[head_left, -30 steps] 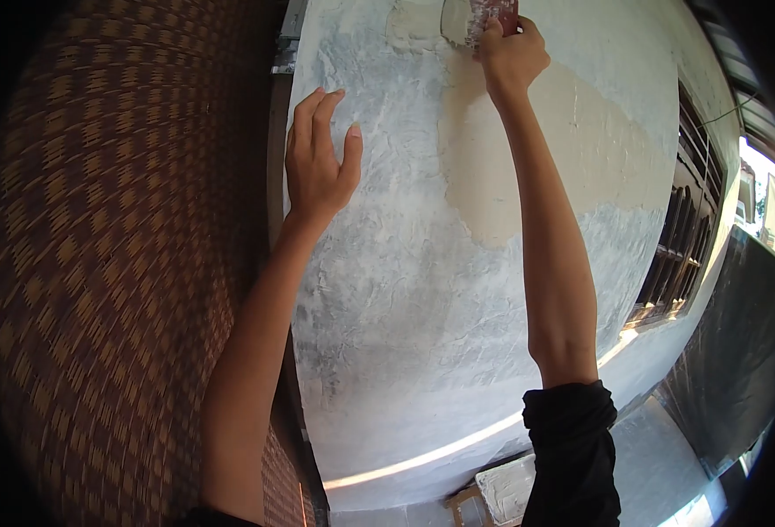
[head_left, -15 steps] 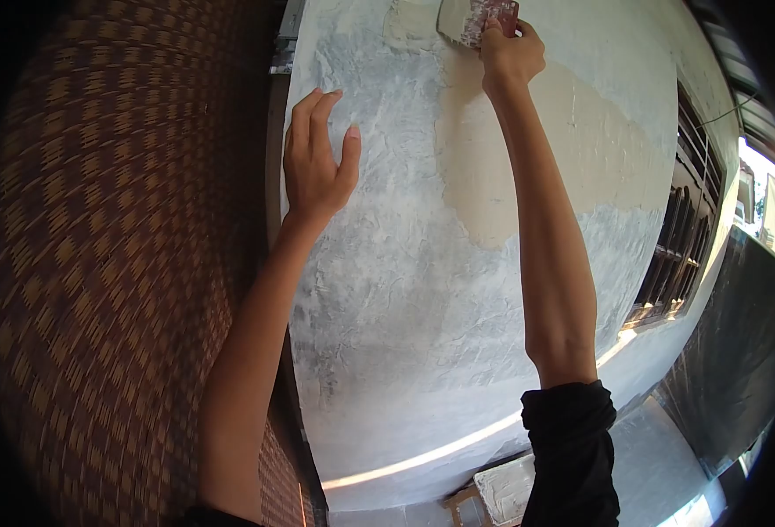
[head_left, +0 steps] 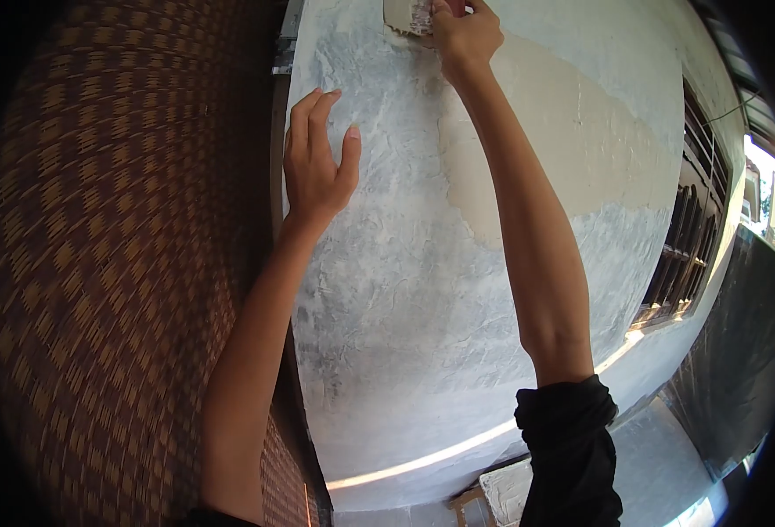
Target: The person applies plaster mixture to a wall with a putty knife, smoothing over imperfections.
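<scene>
At the top of the view, my right hand (head_left: 471, 37) grips a putty knife (head_left: 410, 16) with a red handle, its wide blade smeared with paste and held against the wall (head_left: 387, 290). Beige filler (head_left: 572, 132) covers a broad patch of the grey-white surface, behind and to the right of my right forearm. My left hand (head_left: 319, 158) is raised near the wall's left edge, fingers apart and slightly bent, holding nothing. Whether its fingertips touch the wall cannot be told.
A woven brown panel (head_left: 115, 263) runs along the left side. On the right are a barred window (head_left: 681, 228) and a dark sheet (head_left: 730, 351). Low down, a paste-covered board (head_left: 506, 487) lies beside my right sleeve.
My right hand and the putty knife have moved left and slightly up along the wall. My left hand has hardly moved.
</scene>
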